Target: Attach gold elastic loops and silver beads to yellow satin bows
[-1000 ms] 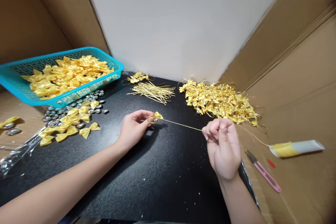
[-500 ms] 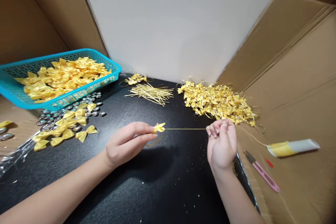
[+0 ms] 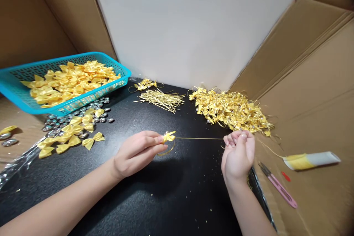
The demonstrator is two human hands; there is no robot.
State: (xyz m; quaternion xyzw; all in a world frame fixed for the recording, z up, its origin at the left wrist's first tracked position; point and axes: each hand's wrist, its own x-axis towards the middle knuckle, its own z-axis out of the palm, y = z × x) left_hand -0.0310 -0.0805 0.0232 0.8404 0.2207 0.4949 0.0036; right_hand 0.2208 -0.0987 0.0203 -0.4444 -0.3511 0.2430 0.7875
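Yellow ribbon bow (image 3: 169,137) pinched just below the frame's centre
Left hand (image 3: 139,151) clamps it, loops pointing right, long axis near level — gold thread (image 3: 199,138) runs taut rightward to the right hand (image 3: 239,153), fingers closed on it.

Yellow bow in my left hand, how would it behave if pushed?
The yellow bow would probably fold easily, as it looks like thin ribbon. Small beside the left hand, it's likely light. Its sheen suggests it might be slippery.
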